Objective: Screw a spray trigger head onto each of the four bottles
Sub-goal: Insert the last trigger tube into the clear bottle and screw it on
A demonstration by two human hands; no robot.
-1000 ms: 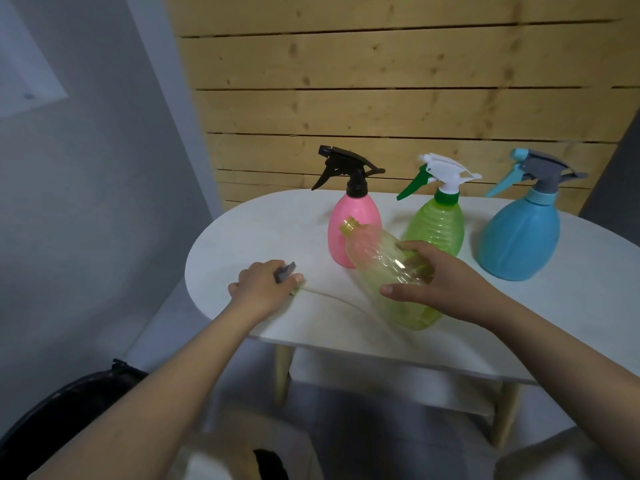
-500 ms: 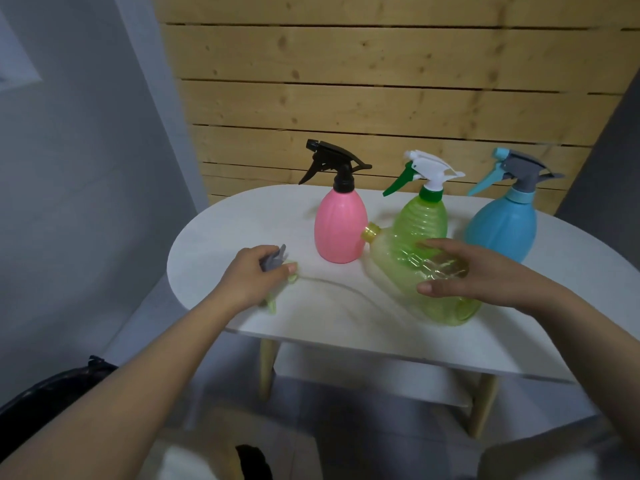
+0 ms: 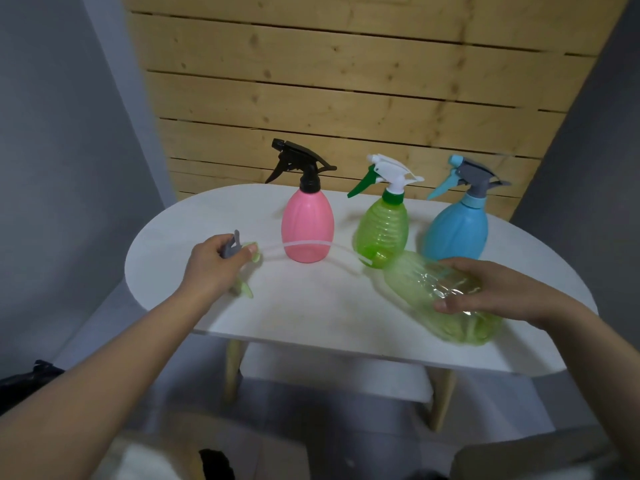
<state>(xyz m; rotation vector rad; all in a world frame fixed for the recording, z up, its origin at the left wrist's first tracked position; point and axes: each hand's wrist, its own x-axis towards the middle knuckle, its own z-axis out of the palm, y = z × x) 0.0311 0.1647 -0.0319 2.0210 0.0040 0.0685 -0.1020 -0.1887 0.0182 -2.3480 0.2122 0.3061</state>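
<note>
I see my left hand (image 3: pixel 216 261) curled around a loose spray trigger head (image 3: pixel 239 249) near the left end of the table (image 3: pixel 311 306). The head is grey plastic with a pale translucent green collar and lever poking out past my fingers, and its thin, clear dip tube (image 3: pixel 304 244) trails rightward across the tabletop, passing in front of the pink bottle (image 3: pixel 307 226).

My right hand (image 3: pixel 485 292) grips an uncapped bottle (image 3: pixel 446 299) lying on its side near the table's front right edge. It is translucent yellow-green plastic, ribbed and glossy, with highlights under my fingers; motion blur softens its outline, so I cannot tell where its neck ends.

Behind, three bottles stand upright in a row, each with a trigger head already on it. The pink one is opaque, egg-shaped and faintly fluted, topped by a black trigger head (image 3: pixel 299 162). The middle green bottle (image 3: pixel 382 233) is translucent with horizontal ridges, carrying a white head with a dark green lever (image 3: pixel 388 174). The blue bottle (image 3: pixel 456 232) is opaque, rounded and softly fluted, with a grey and light blue head (image 3: pixel 467 178).

The table is a smooth, matte white oval on pale wooden legs (image 3: pixel 233 365). Behind it runs a wall of knotty, light pine planks (image 3: pixel 346 98) laid horizontally, flanked by flat grey walls (image 3: pixel 62 150).
</note>
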